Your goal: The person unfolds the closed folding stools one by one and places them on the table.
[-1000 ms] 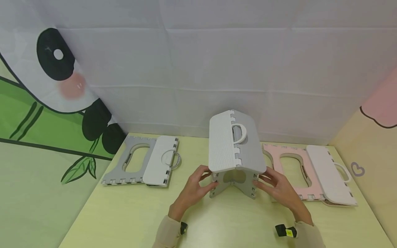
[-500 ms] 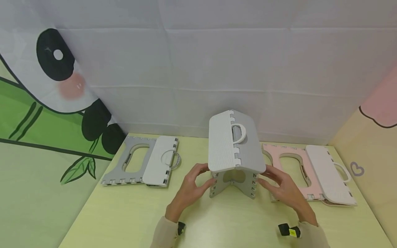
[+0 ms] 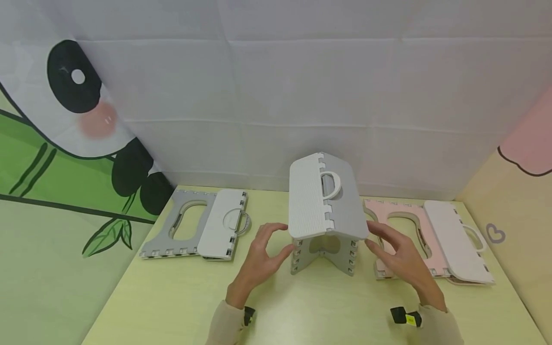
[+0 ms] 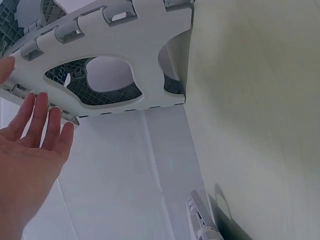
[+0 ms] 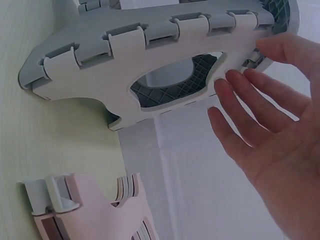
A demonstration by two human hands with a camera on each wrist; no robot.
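Note:
A white and grey folding stool (image 3: 306, 196) stands half unfolded on the table, its two top panels peaked like a roof and a white loop handle (image 3: 332, 186) at the ridge. Its grey legs (image 3: 299, 258) meet in a V beneath. On the left side, my left hand (image 3: 260, 263) has thumb and fingers spread close to the panel edge. My right hand (image 3: 403, 258) hovers at the opposite side, fingers extended beside the grey panel. In the left wrist view the left fingers (image 4: 37, 120) overlap the stool's lower edge; the right fingers (image 5: 240, 100) lie near the other side.
Folded flat on the left lies another grey and white stool (image 3: 220, 225). To the right, a pink and white folded stool (image 3: 457, 239) lies partly behind my right hand. A pale cloth wall (image 3: 267, 96) rises behind the yellowish table (image 3: 319, 311).
Both hands have eased outward from the stool's sides, left hand to the left and right hand to the right, letting go of it. The stool keeps its peaked shape.

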